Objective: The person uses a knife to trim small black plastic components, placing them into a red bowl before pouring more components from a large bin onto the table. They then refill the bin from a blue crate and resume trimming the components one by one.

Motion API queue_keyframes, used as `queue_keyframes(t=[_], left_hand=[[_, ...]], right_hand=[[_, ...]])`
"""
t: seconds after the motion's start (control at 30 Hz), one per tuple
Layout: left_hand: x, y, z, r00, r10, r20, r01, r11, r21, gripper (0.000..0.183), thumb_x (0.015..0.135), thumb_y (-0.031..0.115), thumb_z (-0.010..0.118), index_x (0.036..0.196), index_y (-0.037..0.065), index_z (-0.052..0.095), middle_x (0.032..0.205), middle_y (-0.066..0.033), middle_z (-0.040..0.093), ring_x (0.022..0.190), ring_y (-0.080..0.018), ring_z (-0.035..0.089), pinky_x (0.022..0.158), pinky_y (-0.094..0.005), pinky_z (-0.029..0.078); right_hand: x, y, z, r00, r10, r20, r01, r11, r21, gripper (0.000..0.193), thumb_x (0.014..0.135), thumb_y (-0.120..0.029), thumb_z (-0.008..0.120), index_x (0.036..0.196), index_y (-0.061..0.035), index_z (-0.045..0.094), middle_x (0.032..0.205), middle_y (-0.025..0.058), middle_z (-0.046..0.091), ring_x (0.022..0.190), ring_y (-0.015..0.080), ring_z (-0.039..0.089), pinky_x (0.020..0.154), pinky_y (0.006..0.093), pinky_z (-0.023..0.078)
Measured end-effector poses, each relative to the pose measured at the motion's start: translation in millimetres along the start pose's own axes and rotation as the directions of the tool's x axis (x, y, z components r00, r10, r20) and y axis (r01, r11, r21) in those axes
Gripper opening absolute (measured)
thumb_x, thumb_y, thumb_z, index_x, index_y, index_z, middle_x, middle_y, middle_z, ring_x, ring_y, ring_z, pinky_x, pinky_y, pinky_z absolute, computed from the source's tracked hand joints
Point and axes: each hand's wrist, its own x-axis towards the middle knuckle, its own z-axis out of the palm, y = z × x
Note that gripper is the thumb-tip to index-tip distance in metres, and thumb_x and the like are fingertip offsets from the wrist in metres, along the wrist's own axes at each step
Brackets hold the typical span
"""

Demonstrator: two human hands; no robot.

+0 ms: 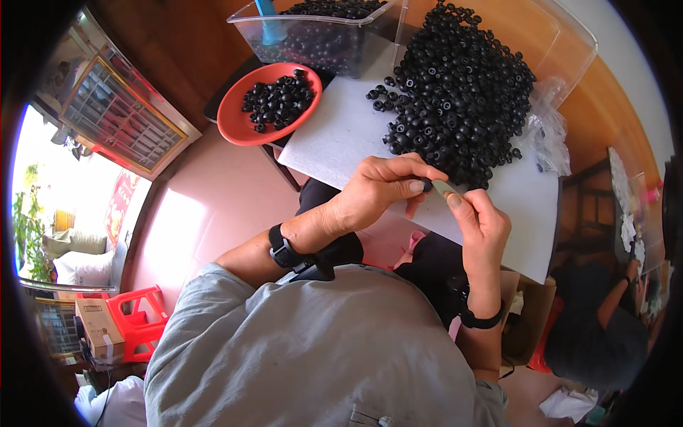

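Observation:
Over the near edge of the white table top, my left hand pinches a small round black piece between thumb and fingers. My right hand is closed on a thin, flat, pale blade-like tool, its tip up against the black piece. Just beyond the hands lies a large heap of similar round black pieces, several showing a hole. To the left, an orange-red bowl holds a smaller lot of such pieces.
A clear plastic bin with black pieces and a blue scoop stands at the back left. Another clear bin lies behind the heap, near a crumpled plastic bag. A person sits at right. Red stools stand left.

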Motion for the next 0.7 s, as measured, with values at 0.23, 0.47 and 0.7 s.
queue_keyframes(t=[0.23,0.47,0.7], left_hand=[[0.8,4.2,6.5,1.0,-0.014,-0.019,0.015,0.999,0.032,0.026,0.091,-0.01,0.052,0.11,-0.003,0.069,0.099,-0.0074,0.058,0.081,-0.0145,0.058,0.065,-0.0271,0.051],[-14.7,67.3,-51.4,0.886,0.308,-0.347,-0.054,0.811,0.582,0.029,0.084,-0.011,0.055,0.108,-0.005,0.068,0.102,-0.008,0.063,0.077,-0.0109,0.059,0.062,-0.0231,0.051],[-17.2,78.7,-106.9,0.821,0.568,-0.068,0.128,-0.066,0.99,0.023,0.076,0.003,0.071,0.099,0.007,0.072,0.104,-0.0088,0.063,0.1,-0.0312,0.055,0.084,-0.0406,0.048]], right_hand=[[-4.5,-0.2,-5.5,0.99,-0.121,0.077,0.13,0.984,-0.121,0.026,0.09,-0.02,0.069,0.075,-0.002,0.058,0.059,0.0063,0.051,0.05,0.0177,0.045,0.048,0.0315,0.036],[-12.7,8.7,-4.5,0.984,-0.18,0.007,0.18,0.982,-0.05,0.022,0.088,-0.019,0.072,0.078,-0.0022,0.061,0.064,0.0069,0.057,0.054,0.0182,0.05,0.05,0.0311,0.038],[-10.0,4.5,-5.1,0.971,-0.238,0.0,0.237,0.966,-0.105,0.023,0.087,-0.018,0.074,0.077,-0.0037,0.059,0.064,0.0052,0.057,0.054,0.0185,0.051,0.049,0.0305,0.039]])
